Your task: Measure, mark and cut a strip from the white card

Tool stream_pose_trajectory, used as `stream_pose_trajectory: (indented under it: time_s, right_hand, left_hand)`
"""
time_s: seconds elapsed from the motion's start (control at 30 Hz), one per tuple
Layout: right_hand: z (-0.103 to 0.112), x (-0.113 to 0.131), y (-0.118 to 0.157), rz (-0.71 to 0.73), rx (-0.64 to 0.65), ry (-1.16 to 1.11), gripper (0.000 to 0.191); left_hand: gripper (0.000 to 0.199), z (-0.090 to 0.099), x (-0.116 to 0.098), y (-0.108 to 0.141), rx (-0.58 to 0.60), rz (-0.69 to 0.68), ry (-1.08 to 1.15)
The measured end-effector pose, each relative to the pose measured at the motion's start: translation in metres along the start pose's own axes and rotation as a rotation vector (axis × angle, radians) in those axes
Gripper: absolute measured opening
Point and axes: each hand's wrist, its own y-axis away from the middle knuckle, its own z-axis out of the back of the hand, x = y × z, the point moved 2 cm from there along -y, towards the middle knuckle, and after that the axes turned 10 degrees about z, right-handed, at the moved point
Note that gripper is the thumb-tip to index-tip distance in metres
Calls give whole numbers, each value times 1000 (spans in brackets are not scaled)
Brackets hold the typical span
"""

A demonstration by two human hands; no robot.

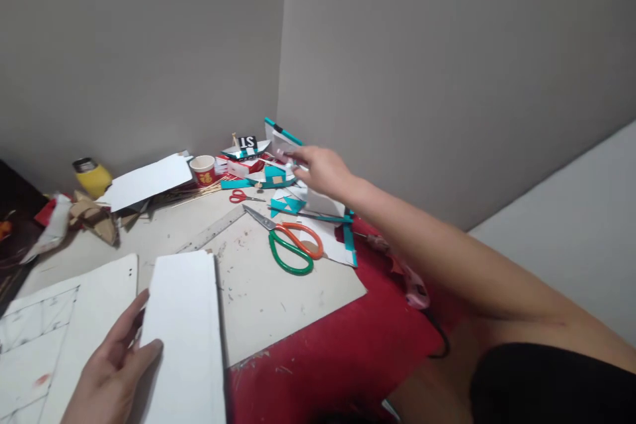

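My left hand [112, 361] grips the left edge of a white rectangular board [183, 338], thumb on top and fingers behind it. At the back corner of the table, my right hand [322, 169] is stretched out over craft pieces, its fingers curled round a small whitish thing that I cannot make out. Close to it are a white panel with teal edging [283, 132] and a teal-and-white paper boat [275, 175]. Another small boat [246, 149] with a black flag sits behind. Large scissors [293, 245] with orange and green handles lie partly spread nearer me.
A metal ruler [213, 228], small red scissors [241, 197] and a paper cup [203, 171] are on the table. A pink glue gun [415, 288] with a cord lies right on red cloth [318, 371]. A drawn sheet [44, 338] is at left. Walls bound the back.
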Motion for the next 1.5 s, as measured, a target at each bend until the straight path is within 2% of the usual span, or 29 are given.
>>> stream_pose_trajectory:
  time_s: [0.13,0.27,0.43,0.6,0.73,0.87,0.97,1.1,1.2,1.27,1.37,1.5]
  right_hand:
    - [-51,55,6,312,331,-33,30]
    - [-92,96,-8,526,516,-30,34]
    - [-117,103,-37,622,667,32,21]
    - [-120,99,-49,560,737,56,19]
    - [-121,101,-56,523,759,-9,19]
    - [-124,98,-66,483,728,-134,16]
    - [-122,94,-75,443,638,-276,11]
    - [-108,93,-86,366,365,-519,11]
    - [-90,97,-87,299,130,-690,17]
    - [-76,100,-83,261,37,-781,19]
    - [-57,103,-70,215,-18,-887,21]
    - [-44,100,-40,39,42,-1171,25]
  left_hand:
    - [75,-11,-9,11,102,-64,54]
    - [74,-15,-3,7,139,-148,84]
    - [69,-13,11,-4,111,-251,60]
    - [62,-14,16,-5,110,-312,2]
    - [61,-14,18,-4,117,-319,-39]
    - [60,-13,21,-4,127,-317,-61]
    - [60,-13,22,-4,137,-321,-74]
    - [62,-15,19,-5,141,-330,-104]
    - [61,-18,17,-5,124,-350,-131]
    - [61,-19,15,-5,109,-370,-158]
    - [62,-21,13,-5,94,-415,-234]
    - [72,-23,14,-3,148,-545,-440]
